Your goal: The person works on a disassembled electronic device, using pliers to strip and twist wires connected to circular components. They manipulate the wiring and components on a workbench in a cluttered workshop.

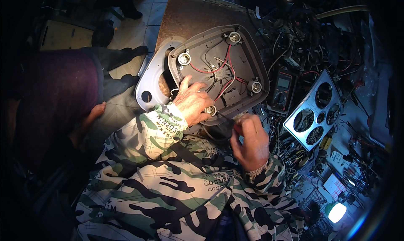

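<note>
A grey plastic housing (246, 60) with a raised rim lies tilted in front of me. Round lamp sockets (184, 59) sit in its corners, and red and white wires (229, 64) run to its middle. Over the near left rim my left hand (193, 100) grips the housing, its fingers bent inside, close to the nearest socket (210, 110). My right hand (252, 142) is just outside the near edge, thumb and fingers curled together beside a dark, shadowed piece (221, 131). What those fingers pinch is hidden.
Under the housing are a brown board (185, 18) and a pale panel with holes (145, 83). To the right lie a multimeter (281, 89), a shiny panel with round openings (309, 104) and tangled cables. A lit lamp (336, 212) glows lower right. Another person (63, 85) is at left.
</note>
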Available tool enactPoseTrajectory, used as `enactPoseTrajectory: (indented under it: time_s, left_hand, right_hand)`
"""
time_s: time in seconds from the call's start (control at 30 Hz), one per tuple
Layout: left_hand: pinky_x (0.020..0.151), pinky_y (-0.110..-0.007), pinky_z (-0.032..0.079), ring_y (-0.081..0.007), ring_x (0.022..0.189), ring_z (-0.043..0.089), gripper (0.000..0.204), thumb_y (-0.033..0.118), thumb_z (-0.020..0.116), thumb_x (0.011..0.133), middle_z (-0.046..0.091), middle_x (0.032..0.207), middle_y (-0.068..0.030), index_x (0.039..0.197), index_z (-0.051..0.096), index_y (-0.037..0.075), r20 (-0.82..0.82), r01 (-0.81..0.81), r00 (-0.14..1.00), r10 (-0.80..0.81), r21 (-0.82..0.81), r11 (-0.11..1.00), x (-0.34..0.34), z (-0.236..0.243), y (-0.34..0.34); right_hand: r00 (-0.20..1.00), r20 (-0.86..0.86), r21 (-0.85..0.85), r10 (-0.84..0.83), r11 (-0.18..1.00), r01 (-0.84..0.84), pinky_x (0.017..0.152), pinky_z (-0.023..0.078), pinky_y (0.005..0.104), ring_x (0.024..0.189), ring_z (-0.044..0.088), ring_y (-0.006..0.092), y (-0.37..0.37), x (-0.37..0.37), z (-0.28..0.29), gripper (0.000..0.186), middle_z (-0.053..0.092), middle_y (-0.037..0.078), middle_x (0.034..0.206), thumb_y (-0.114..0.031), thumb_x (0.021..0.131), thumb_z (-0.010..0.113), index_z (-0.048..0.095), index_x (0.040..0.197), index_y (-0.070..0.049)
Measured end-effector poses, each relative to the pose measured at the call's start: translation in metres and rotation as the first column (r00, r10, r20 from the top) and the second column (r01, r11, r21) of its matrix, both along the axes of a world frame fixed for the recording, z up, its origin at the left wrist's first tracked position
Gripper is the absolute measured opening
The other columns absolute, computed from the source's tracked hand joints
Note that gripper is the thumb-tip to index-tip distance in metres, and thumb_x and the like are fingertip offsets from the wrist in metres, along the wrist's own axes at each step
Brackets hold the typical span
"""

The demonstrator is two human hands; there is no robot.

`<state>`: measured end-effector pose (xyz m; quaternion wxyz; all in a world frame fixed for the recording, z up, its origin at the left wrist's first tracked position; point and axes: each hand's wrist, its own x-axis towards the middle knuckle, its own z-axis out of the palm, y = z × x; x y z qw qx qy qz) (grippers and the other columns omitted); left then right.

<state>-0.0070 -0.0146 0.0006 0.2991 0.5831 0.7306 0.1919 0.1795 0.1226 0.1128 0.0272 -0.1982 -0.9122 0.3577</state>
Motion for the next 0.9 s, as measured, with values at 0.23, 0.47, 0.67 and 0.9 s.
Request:
enactPoseTrajectory:
  time_s: [0.23,0.47,0.67,0.9]
  left_hand:
    - [0.124,-0.069,0.018,-0.0315,0.136,0.053,0.039,0.031,0.087,0.078,0.076,0.111,-0.0034,0.112,0.080,0.015,0.003,0.001,1.000,-0.001,-0.016,1.000,0.001,0.002,0.001]
    - [0.123,-0.068,0.018,-0.0310,0.135,0.054,0.040,0.032,0.088,0.077,0.076,0.109,-0.0035,0.113,0.080,0.014,-0.018,0.007,1.000,-0.007,-0.004,1.000,0.002,0.000,0.001]
    - [0.123,-0.068,0.018,-0.0311,0.134,0.054,0.042,0.030,0.090,0.076,0.076,0.108,-0.0034,0.113,0.079,0.013,0.000,0.002,1.000,-0.002,-0.003,1.000,0.001,0.003,0.000]
    - [0.123,-0.069,0.020,-0.0307,0.134,0.055,0.039,0.030,0.088,0.076,0.076,0.107,-0.0040,0.110,0.080,0.013,-0.003,0.009,1.000,-0.009,0.005,1.000,0.001,0.001,0.002]
  right_hand:
    - [0.974,0.218,0.074,0.068,0.994,-0.086,0.076,0.057,0.0457,0.095,0.068,0.0398,-0.005,-0.009,0.010,0.029,0.063,0.020,0.108,-0.004,0.084,0.076,0.064,0.110,0.000]
    - [1.000,-0.015,0.234,0.026,0.972,-0.021,0.062,0.053,0.0462,0.073,0.065,0.0346,-0.008,-0.018,0.010,0.025,0.058,0.014,0.088,-0.016,0.085,0.082,0.064,0.097,-0.004]
    - [0.965,0.253,0.239,0.069,0.962,-0.131,0.071,0.057,0.0422,0.083,0.069,0.0352,-0.010,-0.008,0.010,0.031,0.065,0.014,0.096,-0.011,0.081,0.084,0.066,0.105,-0.002]
    - [0.995,0.089,0.284,0.045,0.956,-0.068,0.067,0.055,0.0417,0.078,0.068,0.0325,-0.012,-0.009,0.006,0.024,0.065,0.012,0.089,-0.009,0.082,0.083,0.066,0.098,-0.003]
